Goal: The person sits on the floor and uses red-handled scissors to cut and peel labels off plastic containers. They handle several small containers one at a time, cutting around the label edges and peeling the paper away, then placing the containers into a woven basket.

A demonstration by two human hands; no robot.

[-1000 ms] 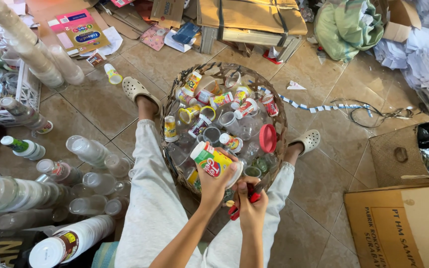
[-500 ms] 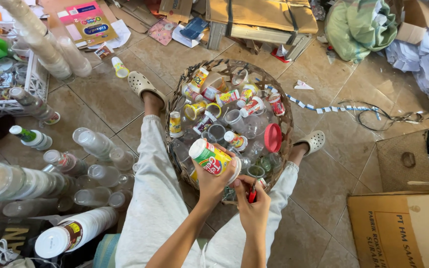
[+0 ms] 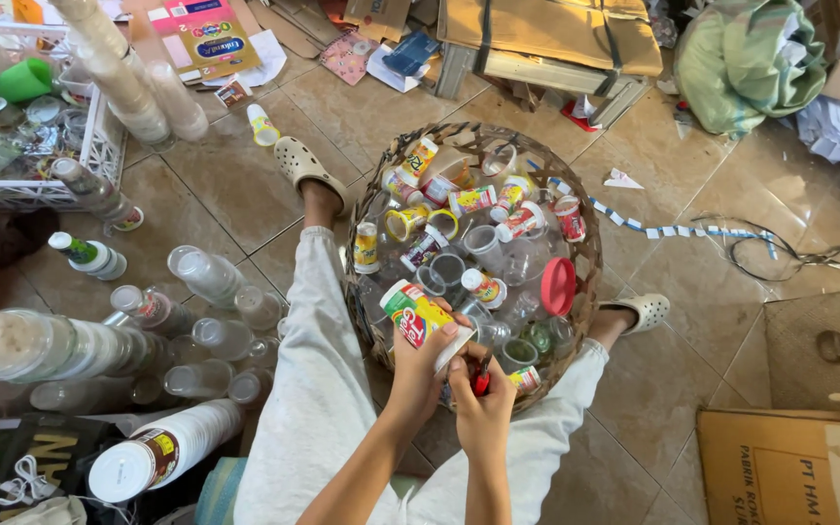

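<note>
My left hand (image 3: 420,365) grips a printed plastic cup (image 3: 418,311) with a yellow, green and red label, held on its side over the near rim of a woven basket (image 3: 590,255). My right hand (image 3: 483,394) is closed around a small red tool (image 3: 480,377) right against the cup's white mouth. The basket sits between my legs and holds several clear and printed cups plus a red lid (image 3: 558,285). I sit on the tiled floor in pale trousers and white clogs (image 3: 305,167).
Stacks of clear cups (image 3: 46,342) and bottles (image 3: 208,274) lie on the floor to the left. A white wire crate (image 3: 101,146) stands at far left. Flattened cardboard (image 3: 556,34) lies at the back, a cardboard box (image 3: 789,467) at right, a green cloth bundle (image 3: 746,58) beyond.
Both hands have shifted slightly toward me with the cup. The right hand has closed in tighter against the cup's mouth with the red tool.
</note>
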